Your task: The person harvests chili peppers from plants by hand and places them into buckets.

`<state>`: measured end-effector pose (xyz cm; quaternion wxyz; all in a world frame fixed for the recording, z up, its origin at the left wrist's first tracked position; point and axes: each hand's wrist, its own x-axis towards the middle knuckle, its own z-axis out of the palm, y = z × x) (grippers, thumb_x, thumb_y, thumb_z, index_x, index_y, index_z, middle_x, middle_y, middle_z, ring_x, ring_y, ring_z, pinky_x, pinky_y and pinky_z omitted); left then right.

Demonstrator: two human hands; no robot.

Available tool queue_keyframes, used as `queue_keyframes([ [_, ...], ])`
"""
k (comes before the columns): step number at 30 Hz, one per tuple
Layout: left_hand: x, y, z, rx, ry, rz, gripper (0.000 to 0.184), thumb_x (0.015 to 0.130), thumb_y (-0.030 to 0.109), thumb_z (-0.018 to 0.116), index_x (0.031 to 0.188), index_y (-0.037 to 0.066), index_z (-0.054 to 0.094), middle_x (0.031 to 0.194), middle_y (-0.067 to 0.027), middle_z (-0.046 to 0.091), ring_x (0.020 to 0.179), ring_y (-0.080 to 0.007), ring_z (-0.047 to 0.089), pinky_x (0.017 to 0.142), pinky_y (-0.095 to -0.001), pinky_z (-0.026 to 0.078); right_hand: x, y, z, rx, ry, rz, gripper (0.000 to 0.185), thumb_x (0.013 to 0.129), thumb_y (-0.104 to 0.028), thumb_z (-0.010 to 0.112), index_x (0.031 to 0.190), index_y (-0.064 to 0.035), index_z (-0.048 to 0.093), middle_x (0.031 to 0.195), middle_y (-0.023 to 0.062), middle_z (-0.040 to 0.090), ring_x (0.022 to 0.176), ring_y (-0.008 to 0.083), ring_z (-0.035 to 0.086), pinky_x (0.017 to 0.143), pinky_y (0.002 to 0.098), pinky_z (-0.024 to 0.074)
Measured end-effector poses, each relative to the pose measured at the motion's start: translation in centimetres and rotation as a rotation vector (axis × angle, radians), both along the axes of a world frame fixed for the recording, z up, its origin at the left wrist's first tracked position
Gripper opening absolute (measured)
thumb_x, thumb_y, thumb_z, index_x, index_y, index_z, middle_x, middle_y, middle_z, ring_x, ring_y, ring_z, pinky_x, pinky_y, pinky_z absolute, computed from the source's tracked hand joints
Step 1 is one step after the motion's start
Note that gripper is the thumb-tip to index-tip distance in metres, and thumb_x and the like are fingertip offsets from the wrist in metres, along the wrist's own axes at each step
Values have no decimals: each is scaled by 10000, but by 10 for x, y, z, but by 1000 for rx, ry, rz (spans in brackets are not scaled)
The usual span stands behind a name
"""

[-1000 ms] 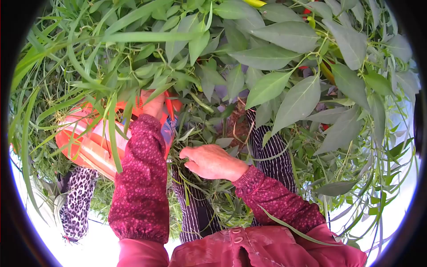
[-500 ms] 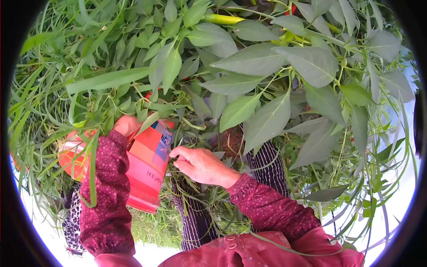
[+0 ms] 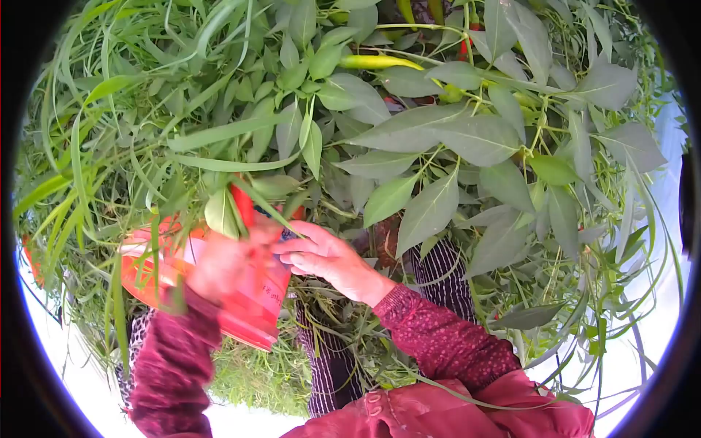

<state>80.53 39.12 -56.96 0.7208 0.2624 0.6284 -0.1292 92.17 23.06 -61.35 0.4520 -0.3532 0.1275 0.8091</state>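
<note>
My left hand (image 3: 225,264) is smeared by motion over the red bucket (image 3: 252,314); its fingers are too blurred to show what they hold, if anything. Just above it, a red pepper (image 3: 242,205) hangs beside a broad green leaf (image 3: 220,213). My right hand (image 3: 330,264) is open, its fingers stretched left at the bucket's right edge, close to my left hand. Dark printed marks show on the bucket's side, and long grass blades partly cover its left part.
Dense pepper leaves (image 3: 431,212) fill the upper right, with a yellow-green pepper (image 3: 380,63) and a red pepper (image 3: 467,45) among them. Long grass (image 3: 80,160) stands at the left. Striped trouser legs (image 3: 442,281) show below, and leopard-patterned fabric (image 3: 139,336) at lower left.
My left hand has come out of the foliage, down and right toward my right hand. My right hand has moved slightly up to the bucket's edge. The bucket's printed side has turned into view.
</note>
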Motion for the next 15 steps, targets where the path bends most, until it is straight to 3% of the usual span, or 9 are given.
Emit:
queue_keyframes([
  [2, -17, -61, -25, 151, -145, 270, 300, 823, 124, 652, 1099, 46, 565, 928, -39, 630, 749, -152, 604, 655, -299, 512, 4, 1, 4, 10, 173, -117, 755, 896, -172, 616, 1477, -172, 134, 1283, 75, 464, 1141, 151, 489, 776, 286, 506],
  [3, -9, -70, -25, 148, -141, 277, 300, 823, 124, 652, 1099, 46, 565, 928, -39, 630, 749, -152, 604, 655, -299, 512, 5, 1, 7, 6, 176, -111, 755, 896, -172, 616, 1477, -172, 134, 1283, 75, 464, 1141, 151, 489, 776, 286, 506],
  [5, 4, -80, -27, 197, 49, 319, 283, 835, 155, 647, 1083, 44, 570, 926, -34, 626, 744, -136, 599, 687, -289, 506, 7, 1, 10, -39, -29, 115, 731, 906, -147, 587, 1473, -136, 125, 1211, 89, 533, 915, 162, 625, 645, 260, 529],
  [6, -3, -87, -35, 295, 42, 192, 254, 856, 162, 627, 1070, 35, 578, 922, -28, 629, 759, -127, 602, 739, -284, 493, -1, -4, 7, -24, -62, 147, 653, 922, -136, 553, 1459, -124, 181, 1189, 93, 547, 884, 159, 632, 526, 206, 490],
  [10, -14, -81, -18, 125, 88, 230, 192, 886, 126, 591, 1043, 16, 599, 908, -42, 646, 733, -113, 602, 626, -254, 504, 9, -1, -1, -159, -84, 357, 465, 955, -142, 488, 1389, -97, 324, 1150, 75, 588, 883, 155, 637, 494, 179, 428],
  [11, -19, -80, -13, 131, 90, 229, 192, 886, 126, 591, 1043, 16, 599, 908, -42, 646, 733, -113, 602, 626, -254, 504, 8, 1, -3, -153, -82, 356, 465, 955, -142, 488, 1389, -97, 324, 1150, 75, 588, 883, 155, 637, 494, 179, 428],
  [13, -30, -86, 1, 133, 260, 294, 224, 891, 136, 594, 1072, 5, 599, 930, -40, 652, 733, -115, 607, 612, -270, 501, 10, 7, -2, -152, -346, 360, 457, 954, -174, 503, 1374, -87, 344, 1164, 65, 587, 920, 135, 621, 489, 179, 424],
  [14, -28, -87, 5, 85, 319, 127, 239, 874, 116, 601, 1083, 1, 592, 932, -52, 655, 768, -145, 618, 656, -322, 506, 19, 13, 6, -155, -283, 296, 470, 927, -199, 566, 1335, -60, 380, 1153, 57, 588, 962, 115, 584, 595, 209, 471],
  [15, -29, -94, 3, 85, 322, 125, 239, 874, 116, 601, 1083, 1, 592, 932, -52, 655, 768, -145, 618, 656, -322, 506, 12, 9, 4, -155, -280, 295, 470, 927, -199, 566, 1335, -60, 380, 1153, 57, 588, 962, 115, 584, 595, 209, 471],
])
